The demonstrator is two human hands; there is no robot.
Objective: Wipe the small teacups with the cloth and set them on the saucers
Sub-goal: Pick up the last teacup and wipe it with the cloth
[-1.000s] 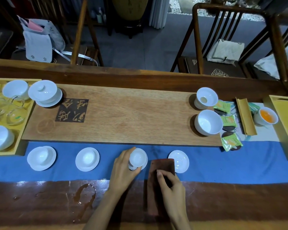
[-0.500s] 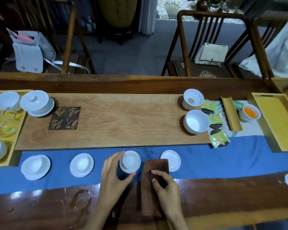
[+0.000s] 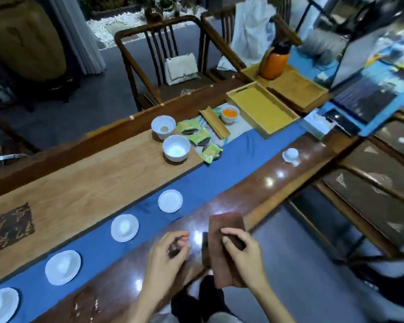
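Several white saucers lie in a row on the blue runner (image 3: 219, 173). The rightmost saucer (image 3: 170, 201) is bare. The saucer to its left (image 3: 124, 228) carries a small white teacup, as do the two further left (image 3: 63, 266) (image 3: 0, 304). Another small teacup (image 3: 290, 155) stands alone on the dark tabletop at the far right, past the runner. My right hand (image 3: 240, 252) grips the folded brown cloth (image 3: 224, 229) over the table's near edge. My left hand (image 3: 168, 252) hovers beside it with loosely curled fingers that hold nothing.
Two larger white bowls (image 3: 163, 127) (image 3: 175, 148) sit on the wooden tea board (image 3: 91, 183). Green packets (image 3: 201, 136), a cup of orange liquid (image 3: 229, 113), a yellow tray (image 3: 261, 108) and an orange vase (image 3: 274, 64) are at the far right. Chairs stand behind the table.
My left hand has let go of the teacup on its saucer and drawn back. My right hand has pulled the cloth back to the table's near edge. The view has swung right.
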